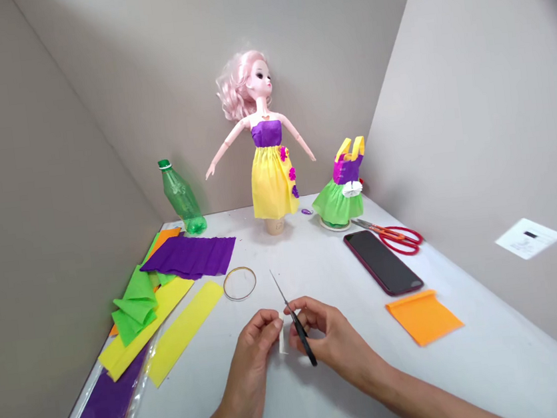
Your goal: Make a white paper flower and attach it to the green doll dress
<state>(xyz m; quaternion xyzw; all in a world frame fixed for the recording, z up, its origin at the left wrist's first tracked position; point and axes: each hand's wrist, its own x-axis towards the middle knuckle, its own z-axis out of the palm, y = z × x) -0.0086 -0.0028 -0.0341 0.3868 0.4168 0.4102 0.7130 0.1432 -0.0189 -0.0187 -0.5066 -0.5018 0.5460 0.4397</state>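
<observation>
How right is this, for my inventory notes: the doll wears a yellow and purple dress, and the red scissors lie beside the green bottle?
Not quite. The head view shows the red scissors lying beside the phone, not beside the green bottle. The doll's yellow and purple dress is as you said.

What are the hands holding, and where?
The right hand grips a black-handled metal tool by its handle; the left hand pinches a white strip at its top.

White paper piece (282,344) mostly hidden behind fingers (267,322); purple crepe sheet (98,417) cut off by bottom edge.
</observation>
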